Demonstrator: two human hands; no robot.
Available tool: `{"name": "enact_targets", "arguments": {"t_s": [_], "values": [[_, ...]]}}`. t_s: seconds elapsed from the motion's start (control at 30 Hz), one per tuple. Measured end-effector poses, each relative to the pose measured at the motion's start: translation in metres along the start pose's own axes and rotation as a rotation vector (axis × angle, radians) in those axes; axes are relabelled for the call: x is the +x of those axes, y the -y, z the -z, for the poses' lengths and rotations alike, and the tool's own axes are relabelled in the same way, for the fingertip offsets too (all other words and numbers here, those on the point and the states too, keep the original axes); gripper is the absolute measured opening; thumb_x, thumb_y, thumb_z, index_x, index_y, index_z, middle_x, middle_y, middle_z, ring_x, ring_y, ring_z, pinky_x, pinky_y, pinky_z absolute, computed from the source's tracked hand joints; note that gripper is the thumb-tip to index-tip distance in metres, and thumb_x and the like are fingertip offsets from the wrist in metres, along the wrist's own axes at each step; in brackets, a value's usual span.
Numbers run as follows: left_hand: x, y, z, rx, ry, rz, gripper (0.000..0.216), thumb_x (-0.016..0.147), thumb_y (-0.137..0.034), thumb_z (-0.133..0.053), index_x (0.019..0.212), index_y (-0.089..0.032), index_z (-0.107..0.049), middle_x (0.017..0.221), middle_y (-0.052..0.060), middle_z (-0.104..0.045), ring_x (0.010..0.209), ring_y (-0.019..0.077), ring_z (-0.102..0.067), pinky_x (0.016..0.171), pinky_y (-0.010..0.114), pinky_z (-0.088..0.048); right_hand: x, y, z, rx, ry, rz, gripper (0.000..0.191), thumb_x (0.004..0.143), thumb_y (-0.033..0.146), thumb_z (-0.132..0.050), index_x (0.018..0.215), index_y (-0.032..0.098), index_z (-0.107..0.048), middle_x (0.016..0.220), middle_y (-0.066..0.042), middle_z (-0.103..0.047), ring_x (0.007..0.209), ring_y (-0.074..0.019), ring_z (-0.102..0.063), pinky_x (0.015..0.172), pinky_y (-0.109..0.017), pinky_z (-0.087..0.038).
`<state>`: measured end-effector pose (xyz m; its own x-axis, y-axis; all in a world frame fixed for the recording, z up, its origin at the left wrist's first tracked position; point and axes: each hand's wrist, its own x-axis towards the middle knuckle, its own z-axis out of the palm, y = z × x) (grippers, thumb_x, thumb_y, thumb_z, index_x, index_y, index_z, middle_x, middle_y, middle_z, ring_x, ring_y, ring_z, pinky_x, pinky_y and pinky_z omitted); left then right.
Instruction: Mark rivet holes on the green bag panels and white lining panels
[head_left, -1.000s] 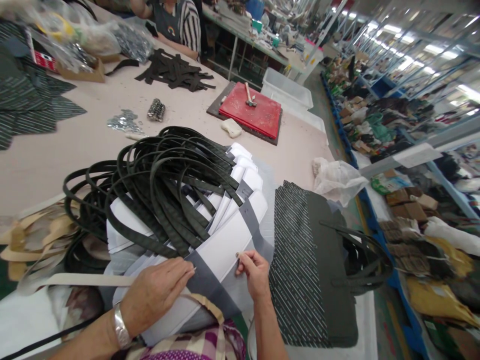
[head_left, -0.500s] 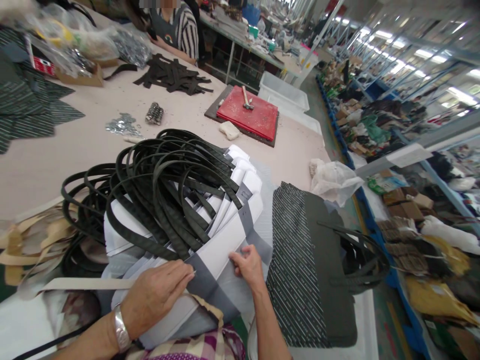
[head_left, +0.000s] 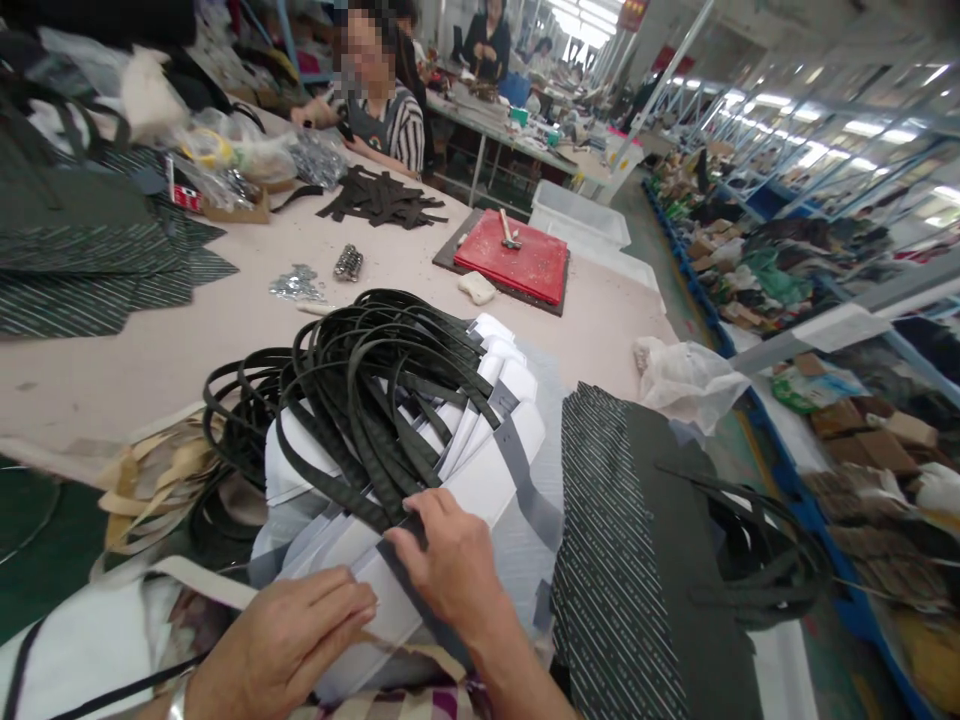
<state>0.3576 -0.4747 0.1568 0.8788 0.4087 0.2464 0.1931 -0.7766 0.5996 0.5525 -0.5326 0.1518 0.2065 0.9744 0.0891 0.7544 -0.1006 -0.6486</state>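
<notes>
A stack of white bag panels (head_left: 484, 490) with grey bands lies before me, its dark green straps (head_left: 360, 430) looping up over it. My right hand (head_left: 454, 555) has thumb and forefinger bent around the lower end of a dark strap, at the near panel. Lower left, my left hand (head_left: 300, 625) rests against the panel's near edge with its fingers pressed together; whatever they hold is hidden. A beige strip (head_left: 206, 582) runs in under that hand. Below the hands, a tan torn-looking edge (head_left: 431, 655) shows.
Striped dark panels (head_left: 615, 540) with straps lie to the right. Tan straps (head_left: 161, 475) are heaped on the left. Farther back are a red board (head_left: 514, 258) with a hammer (head_left: 510, 232), metal pieces (head_left: 296, 283) and dark strips (head_left: 382, 197). A co-worker (head_left: 382, 120) sits across the table.
My right hand has moved left from the grey band to the strap's lower end. My left hand has shifted slightly down. The view has tilted up and swung left.
</notes>
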Motion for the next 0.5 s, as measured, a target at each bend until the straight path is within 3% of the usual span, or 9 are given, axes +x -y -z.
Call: {"name": "enact_targets", "arguments": {"t_s": [0.1, 0.27, 0.4, 0.5], "values": [[-0.012, 0.0, 0.003, 0.037, -0.011, 0.021, 0.022, 0.098, -0.022, -0.04, 0.089, -0.023, -0.06, 0.071, -0.002, -0.061, 0.06, 0.0096, -0.062, 0.056, 0.017, -0.045, 0.008, 0.019, -0.013, -0.213, 0.069, -0.051, 0.034, 0.081, 0.038, -0.072, 0.105, 0.018, -0.058, 0.097, -0.008, -0.066, 0.078, -0.0231, -0.068, 0.064, -0.031, -0.053], [-0.029, 0.005, -0.001, -0.004, -0.094, 0.16, 0.022, 0.098, -0.025, -0.042, 0.09, -0.024, -0.063, 0.086, 0.0, -0.066, 0.076, 0.0104, -0.067, 0.069, 0.014, -0.051, 0.008, 0.016, -0.01, -0.28, 0.149, -0.036, 0.036, 0.079, 0.044, -0.073, 0.097, 0.018, -0.057, 0.085, -0.007, -0.068, 0.073, -0.0253, -0.069, 0.061, -0.032, -0.051], [-0.043, 0.011, -0.01, -0.06, -0.208, 0.246, 0.016, 0.096, -0.031, -0.049, 0.094, -0.026, -0.065, 0.092, 0.0, -0.069, 0.091, 0.0139, -0.068, 0.084, 0.016, -0.053, -0.002, 0.015, 0.016, -0.296, 0.096, -0.053, 0.018, 0.078, 0.031, -0.071, 0.087, 0.02, -0.06, 0.076, -0.005, -0.069, 0.065, -0.0231, -0.067, 0.057, -0.03, -0.047], [-0.05, 0.015, -0.017, -0.061, -0.288, 0.287, 0.02, 0.095, -0.038, -0.051, 0.091, -0.027, -0.067, 0.089, -0.002, -0.072, 0.084, 0.015, -0.07, 0.081, 0.017, -0.056, -0.017, 0.013, 0.055, -0.32, 0.034, 0.002, 0.006, 0.081, 0.019, -0.061, 0.075, 0.021, -0.06, 0.069, -0.003, -0.064, 0.059, -0.0184, -0.062, 0.053, -0.027, -0.042]]}}
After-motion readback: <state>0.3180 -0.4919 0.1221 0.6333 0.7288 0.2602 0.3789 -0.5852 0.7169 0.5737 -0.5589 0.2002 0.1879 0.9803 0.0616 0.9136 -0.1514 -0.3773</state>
